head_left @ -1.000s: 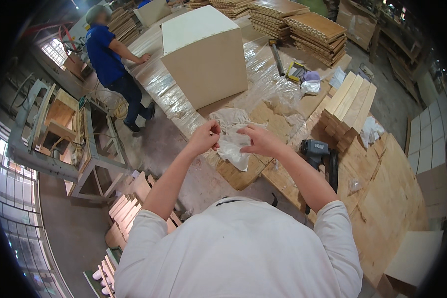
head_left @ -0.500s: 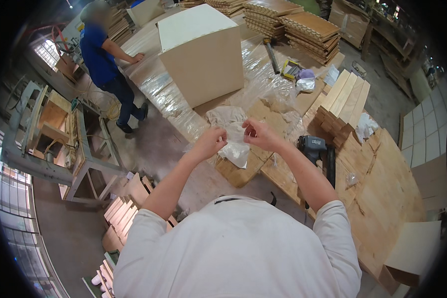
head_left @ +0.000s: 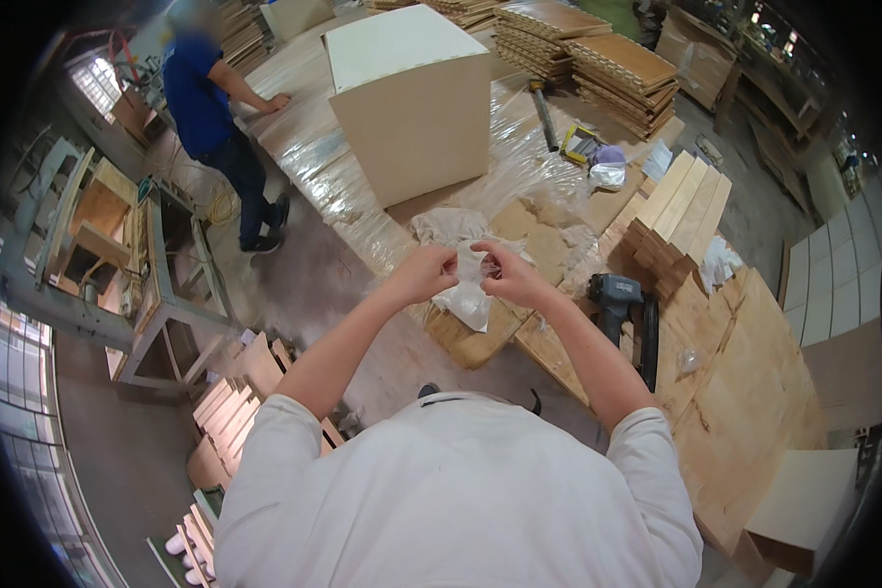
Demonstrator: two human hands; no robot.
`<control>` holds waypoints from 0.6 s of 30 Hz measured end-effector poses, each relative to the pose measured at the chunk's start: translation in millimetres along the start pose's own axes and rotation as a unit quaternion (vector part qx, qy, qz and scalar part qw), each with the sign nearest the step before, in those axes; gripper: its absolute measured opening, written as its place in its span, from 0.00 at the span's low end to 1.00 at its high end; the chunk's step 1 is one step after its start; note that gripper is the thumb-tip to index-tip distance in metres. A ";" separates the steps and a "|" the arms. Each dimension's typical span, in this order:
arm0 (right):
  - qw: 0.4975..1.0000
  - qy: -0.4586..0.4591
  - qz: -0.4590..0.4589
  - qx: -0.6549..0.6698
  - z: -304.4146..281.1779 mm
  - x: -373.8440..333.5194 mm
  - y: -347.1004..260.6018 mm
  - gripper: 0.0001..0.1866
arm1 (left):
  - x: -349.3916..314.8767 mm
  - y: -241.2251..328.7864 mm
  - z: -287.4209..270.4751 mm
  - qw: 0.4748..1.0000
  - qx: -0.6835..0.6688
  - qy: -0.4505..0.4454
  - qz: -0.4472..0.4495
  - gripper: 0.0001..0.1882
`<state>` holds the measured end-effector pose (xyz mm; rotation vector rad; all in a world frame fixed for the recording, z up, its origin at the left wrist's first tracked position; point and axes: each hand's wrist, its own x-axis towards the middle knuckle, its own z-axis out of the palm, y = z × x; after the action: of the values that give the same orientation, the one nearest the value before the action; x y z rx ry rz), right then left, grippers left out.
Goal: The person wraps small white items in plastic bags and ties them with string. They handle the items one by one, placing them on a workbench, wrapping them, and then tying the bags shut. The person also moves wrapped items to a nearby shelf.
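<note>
My left hand (head_left: 428, 273) and my right hand (head_left: 510, 275) are held close together over the near corner of the work table, a small gap between them. On both, the fingers are curled in toward the thumb. Whatever they pinch is too small or hidden to make out. Just beneath lies a crumpled white plastic bag (head_left: 468, 308). A pale, wrinkled cloth-like bundle (head_left: 443, 225) rests beyond the fingers, beside brown cardboard (head_left: 531, 224). Behind that stands a large cream-coloured box (head_left: 416, 132) on plastic sheeting.
Right of my arm are a nail gun (head_left: 615, 304), stacked wooden strips (head_left: 681, 206) and a plywood surface (head_left: 745, 392). A hammer (head_left: 544, 116) and a yellow-edged tool (head_left: 580, 144) lie farther back, near stacked panels (head_left: 622, 73). A person in blue (head_left: 194, 98) stands far left, one hand on the table.
My two hands have shifted slightly and stay close together, with the right fingers more curled. The view has moved a little. The person in blue keeps a hand on the table.
</note>
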<state>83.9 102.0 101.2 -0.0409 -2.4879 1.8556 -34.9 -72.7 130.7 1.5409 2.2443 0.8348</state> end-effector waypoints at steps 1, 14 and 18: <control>0.999 0.011 -0.031 -0.036 4.7 0.6 0.1 0.19 | 1.9 3.3 1.2 1.000 -0.014 -0.005 -0.019 0.10; 0.989 0.062 -0.030 -0.130 18.1 7.8 -6.3 0.09 | -40.6 1.3 62.1 0.693 -0.627 -0.065 -0.350 0.27; 0.976 0.098 -0.079 -0.180 25.1 -4.9 -10.4 0.11 | -29.7 29.8 93.4 0.498 -0.809 -0.103 -0.295 0.38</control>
<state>87.6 74.8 103.9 -0.0350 -2.5643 1.2597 49.1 -64.7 72.8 -0.1170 0.6689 1.5247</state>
